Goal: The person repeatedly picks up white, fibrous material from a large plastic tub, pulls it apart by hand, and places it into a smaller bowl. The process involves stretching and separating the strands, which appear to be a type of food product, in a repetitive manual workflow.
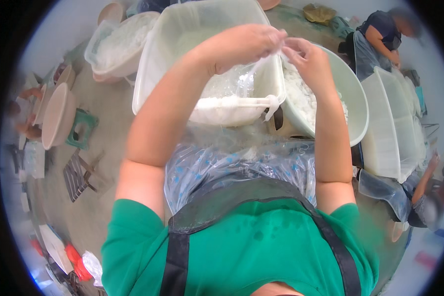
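Note:
My left hand point(257, 42) is raised over the right side of a large white plastic tub point(137, 94), its fingers closed on a thin, wet-looking piece of white fibrous material point(261, 66). Close beside it, my right hand point(310, 61) pinches the same material with thumb and fingertips, near the rim of a round basin point(359, 107). Water glints in the tub below my hands. Across its near rim lies a pale rod point(249, 102) with white fibrous material point(222, 111) draped about it. White clumps point(299, 98) fill part of the basin.
At upper left, a tub point(114, 68) holds more white material. A pink basin point(57, 114) stands by a green stool point(82, 128) and a folding chair point(79, 175). Other people sit at right point(383, 40) near another white tub point(386, 122), and at far left.

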A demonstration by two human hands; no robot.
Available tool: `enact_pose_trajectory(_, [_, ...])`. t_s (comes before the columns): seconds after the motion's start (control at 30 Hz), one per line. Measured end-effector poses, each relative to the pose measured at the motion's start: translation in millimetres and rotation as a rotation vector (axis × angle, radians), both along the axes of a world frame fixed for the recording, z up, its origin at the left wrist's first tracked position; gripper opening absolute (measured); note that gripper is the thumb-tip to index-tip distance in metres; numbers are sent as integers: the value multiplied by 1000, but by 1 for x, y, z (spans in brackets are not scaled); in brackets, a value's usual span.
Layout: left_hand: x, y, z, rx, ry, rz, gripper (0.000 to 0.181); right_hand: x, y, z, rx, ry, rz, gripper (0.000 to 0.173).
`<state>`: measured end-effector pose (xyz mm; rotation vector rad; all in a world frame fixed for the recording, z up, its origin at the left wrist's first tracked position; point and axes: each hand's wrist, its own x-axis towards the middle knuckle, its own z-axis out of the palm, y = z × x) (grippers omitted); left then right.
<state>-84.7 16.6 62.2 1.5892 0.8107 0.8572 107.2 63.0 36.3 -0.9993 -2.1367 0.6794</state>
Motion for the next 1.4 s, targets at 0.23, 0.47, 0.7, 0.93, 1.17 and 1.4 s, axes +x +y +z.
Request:
enact_pose_trajectory(0.23, [2,10,-1,744,503,644,34,-15,-15,-10,-148,480,434,25])
enact_pose_trajectory(0.47, [48,-34,-69,365,207,565,42,1,-31,6,387,222,-99,22])
enact_pose_trajectory(0.7, [59,-23,-68,3,-302,207,32,-5,-31,1,-156,818,193,24])
enact_pose_trajectory(0.93, [44,-20,-48,-303,-115,345,37,25,-19,-9,-322,449,152,22])
enact_pose_trajectory(1.17, [57,-20,-34,581,62,678,48,19,-28,14,290,95,225,12])
enact_pose_trajectory(1.4, [48,-30,-28,-191,-205,219,30,45,-2,-19,-356,1158,294,20])
